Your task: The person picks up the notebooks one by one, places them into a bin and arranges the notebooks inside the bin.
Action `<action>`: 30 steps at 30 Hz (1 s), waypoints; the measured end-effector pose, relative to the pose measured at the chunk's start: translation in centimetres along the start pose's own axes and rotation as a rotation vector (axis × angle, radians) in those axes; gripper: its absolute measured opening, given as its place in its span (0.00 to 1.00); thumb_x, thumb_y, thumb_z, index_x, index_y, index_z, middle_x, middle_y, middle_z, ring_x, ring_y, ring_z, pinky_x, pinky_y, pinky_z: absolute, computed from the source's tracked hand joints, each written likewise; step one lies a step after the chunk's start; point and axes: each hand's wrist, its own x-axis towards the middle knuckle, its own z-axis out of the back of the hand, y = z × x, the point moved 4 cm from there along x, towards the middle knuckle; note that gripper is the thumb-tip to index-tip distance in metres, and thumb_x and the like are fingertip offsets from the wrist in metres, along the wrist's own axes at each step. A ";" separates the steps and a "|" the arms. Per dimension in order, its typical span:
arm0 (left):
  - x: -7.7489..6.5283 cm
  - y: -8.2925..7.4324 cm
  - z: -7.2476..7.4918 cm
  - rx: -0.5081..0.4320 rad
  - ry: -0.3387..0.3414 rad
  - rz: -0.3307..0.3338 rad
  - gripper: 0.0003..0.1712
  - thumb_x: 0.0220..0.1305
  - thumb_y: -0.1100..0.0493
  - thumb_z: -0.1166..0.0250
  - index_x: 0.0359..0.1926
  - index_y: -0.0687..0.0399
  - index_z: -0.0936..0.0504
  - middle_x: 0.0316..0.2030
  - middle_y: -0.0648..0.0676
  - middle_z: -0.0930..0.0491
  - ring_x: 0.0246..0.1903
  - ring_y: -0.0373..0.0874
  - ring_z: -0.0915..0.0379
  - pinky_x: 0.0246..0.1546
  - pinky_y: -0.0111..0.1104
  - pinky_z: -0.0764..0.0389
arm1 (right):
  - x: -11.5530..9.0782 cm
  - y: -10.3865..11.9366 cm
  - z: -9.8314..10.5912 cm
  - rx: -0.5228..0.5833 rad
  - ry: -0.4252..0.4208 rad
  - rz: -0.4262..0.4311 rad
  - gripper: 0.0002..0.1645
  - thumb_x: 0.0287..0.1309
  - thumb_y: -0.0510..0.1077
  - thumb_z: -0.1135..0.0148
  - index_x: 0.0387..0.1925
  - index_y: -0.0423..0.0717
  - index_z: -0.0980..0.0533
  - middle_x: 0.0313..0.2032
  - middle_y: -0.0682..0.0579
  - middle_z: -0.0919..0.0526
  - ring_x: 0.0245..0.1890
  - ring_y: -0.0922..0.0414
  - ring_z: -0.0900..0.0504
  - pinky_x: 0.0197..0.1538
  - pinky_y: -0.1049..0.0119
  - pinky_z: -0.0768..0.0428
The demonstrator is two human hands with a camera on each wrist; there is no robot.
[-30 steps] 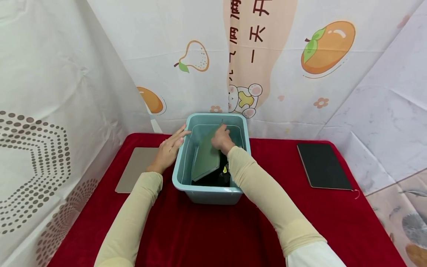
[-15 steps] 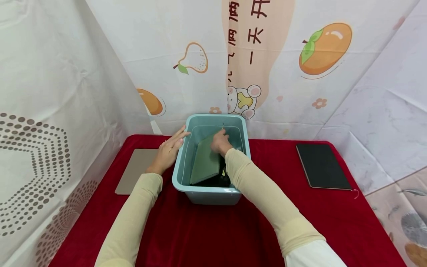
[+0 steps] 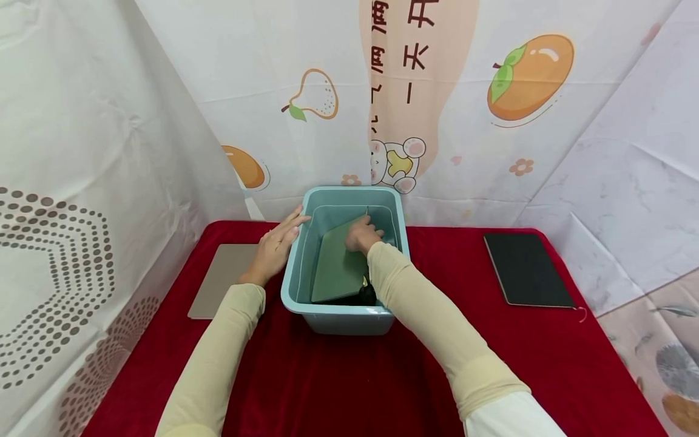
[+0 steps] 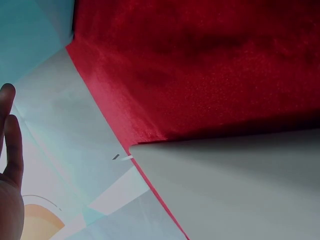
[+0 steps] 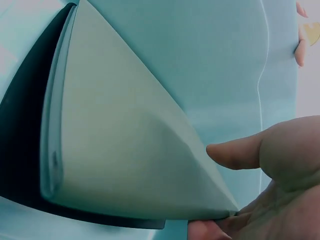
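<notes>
A green notebook (image 3: 337, 267) lies inside a light blue plastic basin (image 3: 345, 311), over dark things below it. My right hand (image 3: 363, 235) is at the notebook's right side, within the basin. In the right wrist view the thumb (image 5: 235, 152) stands apart from the fingers, near the edge of the notebook (image 5: 120, 125). Other fingers touch its near corner and are partly out of frame. My left hand (image 3: 275, 250) lies with straight fingers against the basin's left rim. Only some of its fingers (image 4: 14, 147) show in the left wrist view.
A grey flat notebook or board (image 3: 221, 282) lies left of the basin, partly behind the left forearm. A black notebook (image 3: 530, 270) with a ribbon lies at the right. Red cloth (image 3: 327, 388) covers the table; printed curtains (image 3: 246, 73) hang behind. A small black thing (image 3: 367, 294) shows beside the green notebook.
The green notebook has settled lower and flatter in the basin, covering more of the dark things. My right hand has come slightly nearer and its fingers have spread. The left hand stays put.
</notes>
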 end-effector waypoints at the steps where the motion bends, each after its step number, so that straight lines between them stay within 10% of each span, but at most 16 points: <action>1: 0.0 0.1 0.0 0.000 0.002 0.002 0.25 0.82 0.40 0.60 0.72 0.24 0.31 0.79 0.38 0.43 0.78 0.47 0.43 0.72 0.60 0.38 | -0.1 0.1 0.0 -0.031 0.001 -0.003 0.47 0.76 0.44 0.54 0.80 0.34 0.68 0.78 0.29 0.52 0.78 0.31 0.52 0.79 0.45 0.42; 16: 0.0 0.1 0.0 -0.021 -0.004 0.001 0.25 0.81 0.38 0.61 0.72 0.22 0.31 0.79 0.34 0.44 0.78 0.46 0.43 0.73 0.59 0.38 | 0.7 -0.2 0.5 -0.084 0.103 0.157 0.42 0.75 0.47 0.57 0.79 0.30 0.57 0.79 0.31 0.55 0.80 0.33 0.54 0.77 0.43 0.38; 24: 0.0 0.0 -0.1 -0.021 0.007 0.017 0.26 0.81 0.37 0.61 0.72 0.23 0.31 0.78 0.29 0.46 0.78 0.45 0.44 0.73 0.60 0.38 | 0.8 0.3 0.4 0.048 0.002 0.284 0.39 0.73 0.48 0.53 0.78 0.35 0.49 0.77 0.34 0.46 0.74 0.40 0.38 0.71 0.44 0.31; 30: -0.1 0.0 0.0 -0.026 -0.010 0.009 0.24 0.81 0.38 0.61 0.71 0.18 0.32 0.77 0.29 0.45 0.78 0.44 0.43 0.73 0.59 0.38 | 0.8 0.8 -0.1 -0.050 -0.050 0.312 0.47 0.74 0.57 0.47 0.80 0.40 0.53 0.78 0.33 0.52 0.77 0.37 0.43 0.74 0.40 0.35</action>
